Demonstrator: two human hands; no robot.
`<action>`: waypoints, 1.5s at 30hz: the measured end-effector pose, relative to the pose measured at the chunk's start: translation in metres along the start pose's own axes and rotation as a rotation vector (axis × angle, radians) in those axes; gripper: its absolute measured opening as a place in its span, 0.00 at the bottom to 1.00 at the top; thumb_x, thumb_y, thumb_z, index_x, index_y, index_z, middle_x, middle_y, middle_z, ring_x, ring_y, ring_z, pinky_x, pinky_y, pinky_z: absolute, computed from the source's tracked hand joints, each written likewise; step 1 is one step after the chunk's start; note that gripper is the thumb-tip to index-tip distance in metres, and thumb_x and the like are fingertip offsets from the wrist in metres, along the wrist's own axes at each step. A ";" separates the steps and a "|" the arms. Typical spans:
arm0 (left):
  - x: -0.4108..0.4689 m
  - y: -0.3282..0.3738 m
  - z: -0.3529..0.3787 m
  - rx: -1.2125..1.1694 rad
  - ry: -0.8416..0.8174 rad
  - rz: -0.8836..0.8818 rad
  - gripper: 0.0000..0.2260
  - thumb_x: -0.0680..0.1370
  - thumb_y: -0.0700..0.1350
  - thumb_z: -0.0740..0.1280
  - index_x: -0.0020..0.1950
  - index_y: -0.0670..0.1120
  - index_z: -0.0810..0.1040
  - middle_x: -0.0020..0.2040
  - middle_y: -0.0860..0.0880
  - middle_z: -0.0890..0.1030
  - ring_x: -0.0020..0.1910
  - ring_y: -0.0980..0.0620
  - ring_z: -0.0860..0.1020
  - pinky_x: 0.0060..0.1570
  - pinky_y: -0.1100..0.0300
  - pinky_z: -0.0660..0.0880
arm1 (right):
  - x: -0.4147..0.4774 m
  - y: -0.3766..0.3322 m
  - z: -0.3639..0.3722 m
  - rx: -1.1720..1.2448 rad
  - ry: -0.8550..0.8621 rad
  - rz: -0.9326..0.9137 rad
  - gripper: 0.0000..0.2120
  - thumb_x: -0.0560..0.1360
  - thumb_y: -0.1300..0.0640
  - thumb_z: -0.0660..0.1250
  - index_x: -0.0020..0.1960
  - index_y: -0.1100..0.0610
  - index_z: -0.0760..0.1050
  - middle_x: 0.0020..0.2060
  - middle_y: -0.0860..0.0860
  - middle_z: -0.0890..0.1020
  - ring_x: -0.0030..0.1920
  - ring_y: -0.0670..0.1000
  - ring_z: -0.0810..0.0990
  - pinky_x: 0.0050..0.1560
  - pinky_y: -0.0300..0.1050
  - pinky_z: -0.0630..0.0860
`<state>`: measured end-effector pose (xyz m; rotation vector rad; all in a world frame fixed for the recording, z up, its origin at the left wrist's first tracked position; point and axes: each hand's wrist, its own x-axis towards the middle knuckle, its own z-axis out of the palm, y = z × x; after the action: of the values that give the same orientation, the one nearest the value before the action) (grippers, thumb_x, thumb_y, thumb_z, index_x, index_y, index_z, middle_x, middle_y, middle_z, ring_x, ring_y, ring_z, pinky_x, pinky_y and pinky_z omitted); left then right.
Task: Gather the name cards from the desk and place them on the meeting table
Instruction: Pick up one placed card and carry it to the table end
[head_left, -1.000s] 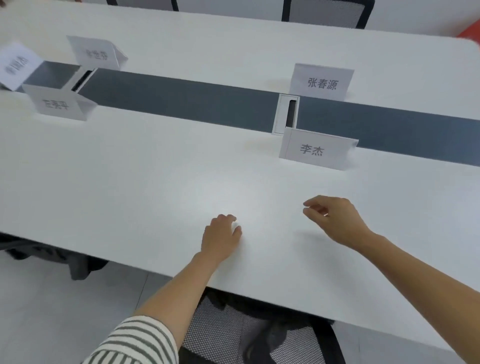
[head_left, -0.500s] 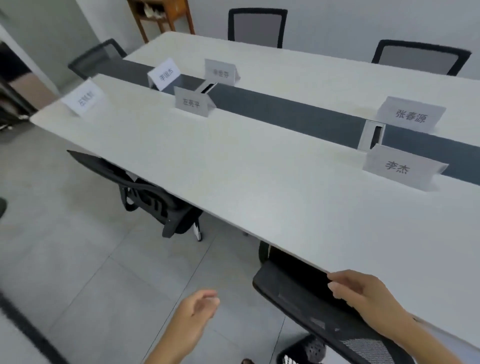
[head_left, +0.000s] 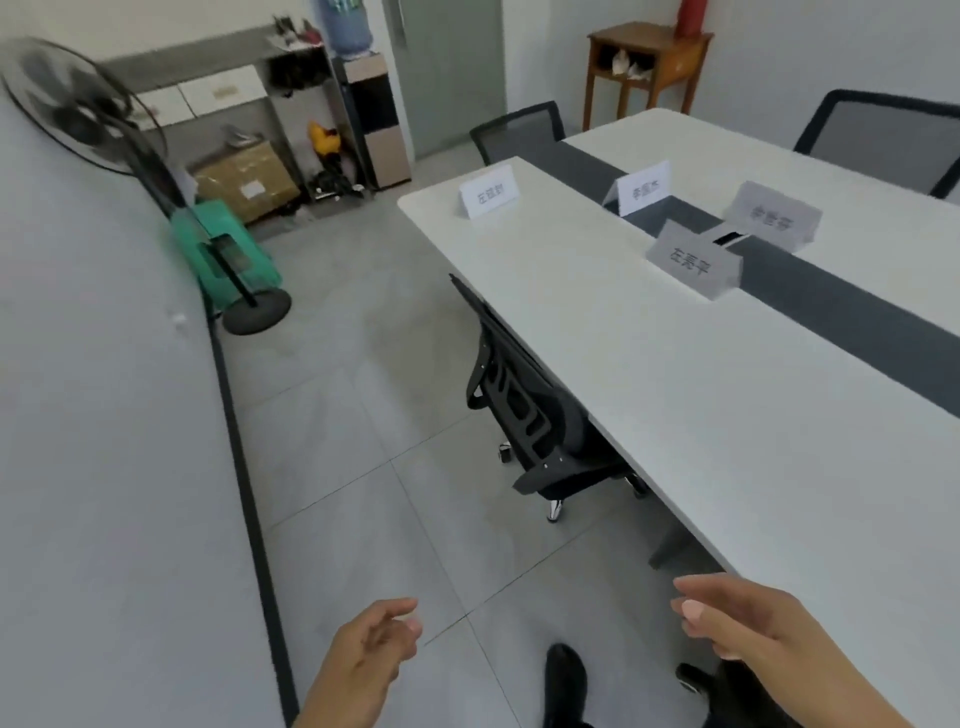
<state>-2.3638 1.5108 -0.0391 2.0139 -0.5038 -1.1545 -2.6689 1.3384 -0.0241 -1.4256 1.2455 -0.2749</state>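
Our left hand and right hand hang apart, loosely curled, empty; the right is at the near edge of the white meeting table; one white folded name card stands by its far-left corner, three more cards along the dark grey strip (print blurred); a black mesh chair is tucked under that edge; grey tiled floor lies open leftward.

Two hands: left hand, right hand. One table ahead of the right hand, bearing four cards. Three chairs: one ahead between the hands, two beyond the table. Two shoes between the hands. Far ahead of the left hand: one fan, one crate, one box.
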 end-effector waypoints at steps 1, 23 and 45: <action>0.012 0.005 -0.010 -0.007 0.025 -0.004 0.06 0.77 0.41 0.67 0.52 0.48 0.80 0.49 0.39 0.84 0.48 0.45 0.81 0.48 0.57 0.74 | 0.020 -0.015 0.007 -0.013 -0.026 -0.020 0.08 0.71 0.50 0.72 0.50 0.45 0.83 0.46 0.40 0.87 0.49 0.41 0.84 0.54 0.45 0.78; 0.286 0.094 -0.324 -0.086 0.228 -0.069 0.07 0.77 0.49 0.66 0.54 0.57 0.77 0.49 0.48 0.83 0.54 0.53 0.80 0.64 0.51 0.72 | 0.384 -0.324 0.247 -0.155 -0.293 -0.171 0.08 0.74 0.56 0.70 0.52 0.48 0.82 0.46 0.44 0.87 0.45 0.41 0.85 0.48 0.41 0.76; 0.696 0.373 -0.468 0.124 -0.021 0.110 0.08 0.77 0.47 0.67 0.55 0.56 0.79 0.48 0.47 0.83 0.52 0.55 0.81 0.59 0.58 0.73 | 0.711 -0.534 0.280 -0.060 -0.002 -0.118 0.29 0.59 0.27 0.68 0.51 0.44 0.82 0.44 0.40 0.87 0.46 0.39 0.84 0.53 0.44 0.77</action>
<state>-1.5936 1.0134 0.0026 2.0530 -0.7036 -1.1015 -1.8947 0.8197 -0.0029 -1.5531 1.1784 -0.3189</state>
